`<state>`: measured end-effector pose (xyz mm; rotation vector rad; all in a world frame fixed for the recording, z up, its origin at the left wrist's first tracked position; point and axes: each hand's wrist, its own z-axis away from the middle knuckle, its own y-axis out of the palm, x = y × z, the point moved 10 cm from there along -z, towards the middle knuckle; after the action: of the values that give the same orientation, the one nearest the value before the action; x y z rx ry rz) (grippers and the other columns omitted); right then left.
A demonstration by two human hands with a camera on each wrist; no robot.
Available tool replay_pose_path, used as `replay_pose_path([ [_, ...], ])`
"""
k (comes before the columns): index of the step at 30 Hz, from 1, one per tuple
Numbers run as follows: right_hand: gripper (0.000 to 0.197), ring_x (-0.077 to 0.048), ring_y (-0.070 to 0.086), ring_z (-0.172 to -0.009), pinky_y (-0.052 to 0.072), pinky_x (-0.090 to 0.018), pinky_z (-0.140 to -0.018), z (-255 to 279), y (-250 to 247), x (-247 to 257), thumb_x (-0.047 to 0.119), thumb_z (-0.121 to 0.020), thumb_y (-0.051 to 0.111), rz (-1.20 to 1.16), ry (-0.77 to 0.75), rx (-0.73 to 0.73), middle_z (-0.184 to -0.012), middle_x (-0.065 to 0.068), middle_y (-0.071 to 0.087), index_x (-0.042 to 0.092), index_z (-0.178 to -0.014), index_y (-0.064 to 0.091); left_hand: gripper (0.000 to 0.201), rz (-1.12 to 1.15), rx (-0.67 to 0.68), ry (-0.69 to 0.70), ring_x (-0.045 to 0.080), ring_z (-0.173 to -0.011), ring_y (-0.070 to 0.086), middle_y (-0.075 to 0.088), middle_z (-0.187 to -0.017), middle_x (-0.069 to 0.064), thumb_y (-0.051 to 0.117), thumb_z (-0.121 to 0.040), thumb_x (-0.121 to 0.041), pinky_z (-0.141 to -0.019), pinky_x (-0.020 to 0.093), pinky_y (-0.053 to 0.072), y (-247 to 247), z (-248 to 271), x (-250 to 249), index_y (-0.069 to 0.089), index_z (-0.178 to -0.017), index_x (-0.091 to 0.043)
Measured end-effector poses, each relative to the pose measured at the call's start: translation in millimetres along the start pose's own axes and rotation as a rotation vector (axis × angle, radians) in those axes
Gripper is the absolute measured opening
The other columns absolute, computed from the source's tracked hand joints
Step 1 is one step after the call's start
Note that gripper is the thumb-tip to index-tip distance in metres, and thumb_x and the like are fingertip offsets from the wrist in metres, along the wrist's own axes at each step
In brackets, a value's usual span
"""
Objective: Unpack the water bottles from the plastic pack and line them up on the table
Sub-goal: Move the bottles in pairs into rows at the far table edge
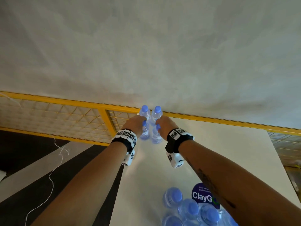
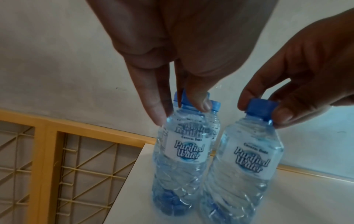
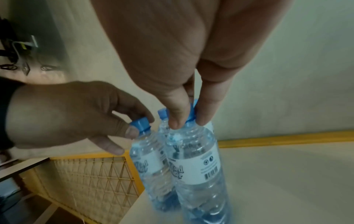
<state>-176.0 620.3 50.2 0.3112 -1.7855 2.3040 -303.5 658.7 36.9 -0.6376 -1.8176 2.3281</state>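
Observation:
Two small clear water bottles with blue caps stand side by side at the table's far edge, one on the left [image 1: 145, 111] and one on the right [image 1: 157, 112]. Just in front of them, my left hand [image 1: 141, 122] pinches the cap [image 2: 188, 99] of a third bottle [image 2: 182, 151]. My right hand [image 1: 158, 126] pinches the cap [image 3: 191, 116] of a fourth bottle [image 3: 197, 168]. Both held bottles are upright and close together, their bases at or just above the white table [image 1: 219, 152]; I cannot tell which. The plastic pack [image 1: 189, 211] with several bottles lies near me.
A yellow mesh railing [image 1: 104, 116] runs behind and left of the table, close to the far bottles. The table's left edge [image 1: 120, 185] drops to a dark floor with a white cord [image 1: 52, 181]. A round blue ClayGo sticker [image 1: 202, 195] sits by the pack.

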Motion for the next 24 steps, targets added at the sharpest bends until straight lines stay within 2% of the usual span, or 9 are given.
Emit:
replay_pose_path([
  [3,0.019,-0.033,0.064,-0.101,0.052,-0.041,-0.088,-17.5,10.2,5.4,0.013,-0.093,0.055,0.0,-0.022,-0.014,-0.113,-0.013,0.062,0.011,-0.109,0.066,0.024,-0.018,0.001,0.045,0.033,-0.109,0.065,0.068,-0.115,0.007,0.049,-0.099,-0.014,-0.087,0.039,0.05,2.7,-10.6,-3.0,0.065,-0.118,-0.016],
  [7,0.012,-0.029,0.061,-0.089,0.053,-0.041,-0.084,-39.6,14.5,6.3,0.011,-0.091,0.054,-0.044,-0.034,-0.011,-0.1,-0.011,0.062,0.012,-0.096,0.065,0.018,0.034,-0.002,0.037,0.032,-0.104,0.068,0.063,-0.1,0.0,0.046,-0.1,-0.028,-0.076,0.033,0.043,9.4,-20.1,8.2,0.062,-0.104,-0.022],
  [9,0.009,-0.028,0.061,-0.084,0.054,-0.038,-0.081,-48.7,17.1,-1.0,0.012,-0.091,0.055,-0.103,0.001,0.012,-0.094,-0.008,0.062,0.017,-0.086,0.062,0.023,0.053,0.005,0.026,0.034,-0.11,0.067,0.067,-0.113,0.005,0.05,-0.102,-0.026,-0.087,0.039,0.051,8.1,-21.0,9.4,0.066,-0.116,-0.019],
  [11,0.012,-0.027,0.062,-0.087,0.052,-0.034,-0.079,-52.1,13.5,-1.6,0.009,-0.089,0.058,-0.089,-0.01,-0.006,-0.099,-0.005,0.06,0.018,-0.094,0.064,0.025,0.07,-0.024,0.042,0.033,-0.107,0.066,0.07,-0.118,0.009,0.049,-0.103,-0.029,-0.096,0.043,0.052,5.7,-22.3,9.0,0.067,-0.114,-0.015],
  [14,0.019,-0.021,0.055,-0.089,0.048,-0.032,-0.077,-52.5,11.1,0.3,0.005,-0.089,0.055,-0.079,-0.049,-0.016,-0.101,-0.001,0.053,0.013,-0.105,0.064,0.029,0.055,-0.042,0.061,0.033,-0.109,0.065,0.07,-0.121,0.009,0.046,-0.104,-0.033,-0.097,0.04,0.051,8.2,-24.1,9.8,0.067,-0.119,-0.018],
  [17,0.018,-0.029,0.064,-0.086,0.051,-0.032,-0.076,-53.6,11.2,-1.3,0.006,-0.09,0.056,-0.048,-0.051,-0.02,-0.097,-0.007,0.062,0.015,-0.102,0.068,0.035,0.055,-0.065,0.065,0.028,-0.108,0.063,0.068,-0.123,0.006,0.044,-0.107,-0.036,-0.091,0.031,0.044,9.1,-26.4,12.2,0.065,-0.13,-0.021],
  [18,0.022,-0.029,0.065,-0.088,0.053,-0.033,-0.08,-54.8,11.0,-1.4,0.006,-0.09,0.057,-0.037,-0.059,-0.022,-0.1,-0.008,0.064,0.015,-0.105,0.069,0.033,0.061,-0.071,0.047,0.026,-0.104,0.062,0.069,-0.123,0.006,0.045,-0.107,-0.034,-0.089,0.03,0.043,9.2,-27.4,14.3,0.065,-0.13,-0.022],
  [20,0.023,-0.029,0.066,-0.09,0.054,-0.035,-0.084,-53.1,10.7,-1.4,0.007,-0.091,0.058,-0.054,-0.054,-0.008,-0.103,-0.01,0.066,0.014,-0.11,0.069,0.037,0.078,-0.069,0.028,0.028,-0.113,0.064,0.068,-0.131,0.008,0.054,-0.103,-0.02,-0.094,0.034,0.048,10.1,-28.5,16.1,0.062,-0.139,-0.024],
  [24,0.021,-0.032,0.067,-0.098,0.051,-0.032,-0.08,-53.4,12.2,-2.1,0.01,-0.092,0.058,-0.022,-0.036,0.001,-0.107,-0.01,0.065,0.014,-0.111,0.068,0.051,0.113,-0.038,-0.007,0.03,-0.128,0.061,0.063,-0.142,0.009,0.058,-0.098,-0.007,-0.105,0.037,0.049,11.5,-29.4,18.7,0.058,-0.146,-0.024],
])
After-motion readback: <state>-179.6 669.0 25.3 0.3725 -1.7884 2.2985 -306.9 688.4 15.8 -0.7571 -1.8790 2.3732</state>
